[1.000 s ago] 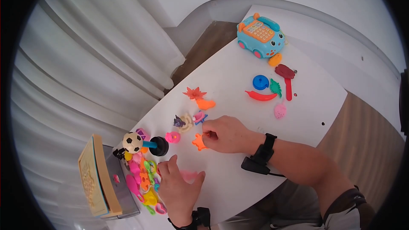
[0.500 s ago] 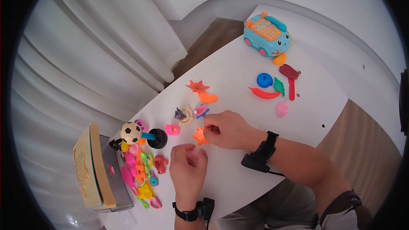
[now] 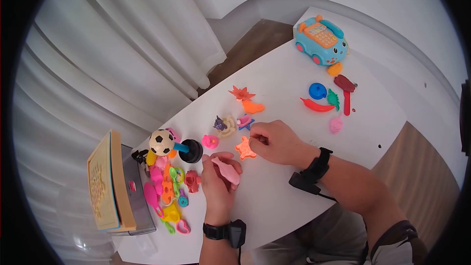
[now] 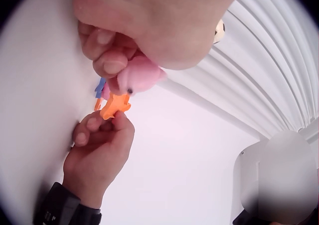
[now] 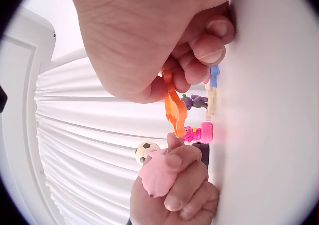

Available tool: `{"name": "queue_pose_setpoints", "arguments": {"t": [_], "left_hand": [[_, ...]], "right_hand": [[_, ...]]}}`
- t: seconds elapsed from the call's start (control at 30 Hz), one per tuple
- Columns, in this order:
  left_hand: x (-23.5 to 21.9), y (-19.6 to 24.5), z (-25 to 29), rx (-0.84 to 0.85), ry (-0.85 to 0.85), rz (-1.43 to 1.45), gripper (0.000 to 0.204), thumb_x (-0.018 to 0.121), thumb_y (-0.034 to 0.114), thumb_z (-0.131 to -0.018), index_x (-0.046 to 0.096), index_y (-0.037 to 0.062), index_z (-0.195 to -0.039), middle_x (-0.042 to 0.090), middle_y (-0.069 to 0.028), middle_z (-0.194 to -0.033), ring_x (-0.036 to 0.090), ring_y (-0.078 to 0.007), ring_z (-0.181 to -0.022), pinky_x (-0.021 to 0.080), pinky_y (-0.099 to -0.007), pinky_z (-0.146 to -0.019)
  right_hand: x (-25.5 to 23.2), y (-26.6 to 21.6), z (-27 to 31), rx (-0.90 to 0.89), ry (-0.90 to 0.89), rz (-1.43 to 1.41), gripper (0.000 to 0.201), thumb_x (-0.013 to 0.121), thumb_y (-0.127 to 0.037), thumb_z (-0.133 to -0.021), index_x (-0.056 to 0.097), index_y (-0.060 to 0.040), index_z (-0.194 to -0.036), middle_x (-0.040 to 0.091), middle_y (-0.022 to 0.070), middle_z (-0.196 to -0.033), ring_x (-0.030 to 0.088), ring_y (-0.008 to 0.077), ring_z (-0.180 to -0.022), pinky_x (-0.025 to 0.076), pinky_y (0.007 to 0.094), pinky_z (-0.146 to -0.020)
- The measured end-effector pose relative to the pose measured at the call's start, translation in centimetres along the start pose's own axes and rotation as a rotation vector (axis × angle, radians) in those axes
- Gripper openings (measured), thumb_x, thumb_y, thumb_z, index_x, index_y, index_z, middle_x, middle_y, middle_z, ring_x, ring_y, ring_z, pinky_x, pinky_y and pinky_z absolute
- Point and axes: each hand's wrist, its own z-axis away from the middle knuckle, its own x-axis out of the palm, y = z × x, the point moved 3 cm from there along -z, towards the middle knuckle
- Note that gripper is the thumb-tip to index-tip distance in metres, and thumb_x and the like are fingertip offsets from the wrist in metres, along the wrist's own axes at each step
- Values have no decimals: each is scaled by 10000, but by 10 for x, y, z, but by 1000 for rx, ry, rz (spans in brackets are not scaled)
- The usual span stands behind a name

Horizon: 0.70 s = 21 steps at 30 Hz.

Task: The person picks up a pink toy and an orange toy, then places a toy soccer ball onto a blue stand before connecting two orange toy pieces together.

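Note:
My left hand (image 3: 219,191) holds a small pink toy animal (image 3: 227,171), its fingers curled round it. A dark eye on the pink toy shows in the left wrist view. To the right, my right hand (image 3: 278,142) pinches an orange animal-shaped mold (image 3: 245,148) by its edge, between thumb and fingers. Both hands are close together, and the orange mold's free end reaches near the left hand's fingertips in the right wrist view. A pink duck-like toy (image 3: 210,141) and a pink-and-blue toy (image 3: 245,121) lie just beyond the hands.
A black-based stand with a soccer ball (image 3: 162,142) is left of the hands. Several toys, including a red figure (image 3: 193,181), lie beside a box (image 3: 140,216). At the far right are a toy phone (image 3: 321,41), a red chili (image 3: 317,105) and a blue lid-like toy (image 3: 317,91).
My left hand has drawn away from the toy pile and turned, so the pink toy now shows in it. The right hand keeps its pinch on the orange mold.

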Motion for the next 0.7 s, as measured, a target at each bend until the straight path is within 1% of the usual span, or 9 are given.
{"name": "queue_pose_setpoints", "arguments": {"t": [0.03, 0.07, 0.13, 0.27, 0.33, 0.43, 0.6, 0.67, 0.7], "left_hand": [[-2, -1, -1, 17, -57, -7, 540, 322, 496, -1147, 614, 73, -981, 613, -89, -717, 437, -127, -498, 295, -249, -443], [-3, 0, -1, 20, -52, -2, 540, 322, 496, -1147, 614, 73, -981, 613, -89, -717, 437, -127, -498, 295, -249, -443], [-1, 3, 0, -7, -122, -171, 563, 312, 506, -1154, 589, 71, -930, 587, -79, -703, 417, -122, -508, 314, -257, -468], [3, 4, 0, -14, -122, -140, 554, 340, 498, -1153, 576, 68, -895, 550, -54, -689, 432, -124, -508, 314, -255, -464], [3, 1, 1, -56, -86, -172, 553, 334, 493, -1154, 567, 64, -893, 534, -50, -698, 463, -135, -508, 317, -268, -453], [-2, 5, 1, -90, -116, -132, 539, 333, 497, -1147, 556, 82, -887, 515, -40, -715, 479, -142, -509, 297, -268, -443], [-8, 5, -3, -106, -180, -71, 441, 339, 433, -1137, 556, 89, -966, 565, -47, -802, 500, -153, -515, 311, -270, -448], [-6, 7, -3, -97, -276, -51, 368, 383, 374, -1134, 575, 87, -1007, 612, -51, -848, 498, -138, -522, 308, -261, -459], [-7, 8, -2, -94, -270, -44, 368, 383, 374, -1134, 575, 87, -1007, 612, -51, -848, 498, -138, -522, 308, -261, -459]], "right_hand": [[0, -1, 0, 3, -5, 12, 146, 661, -192, -897, 636, -58, -844, 662, 103, -719, 645, 330, -683, 494, 432, -625], [-1, -1, -1, 5, -9, 24, 140, 665, -185, -895, 635, -59, -841, 662, 103, -716, 647, 331, -679, 497, 428, -624], [0, -2, 0, -14, -9, 46, 135, 670, -182, -892, 636, -61, -840, 666, 102, -715, 653, 330, -678, 501, 427, -624], [2, -2, 2, -39, 11, 84, 117, 684, -175, -886, 647, -71, -845, 682, 101, -720, 674, 333, -686, 516, 428, -627], [2, -1, 2, -32, 20, 71, 117, 684, -176, -887, 650, -72, -846, 685, 102, -723, 678, 333, -691, 519, 430, -631], [2, -2, 2, -31, 30, 55, 116, 681, -178, -892, 653, -73, -849, 689, 103, -729, 681, 336, -698, 524, 431, -638], [1, 1, 2, -51, 28, 57, 122, 670, -180, -906, 651, -71, -856, 686, 111, -735, 681, 341, -702, 522, 433, -638], [3, 0, 2, -68, 30, 66, 134, 669, -166, -926, 639, -43, -882, 658, 105, -723, 639, 281, -631, 496, 383, -606], [4, 0, 1, -71, 21, 69, 134, 669, -166, -926, 639, -43, -882, 658, 105, -723, 639, 281, -631, 496, 383, -606]]}}
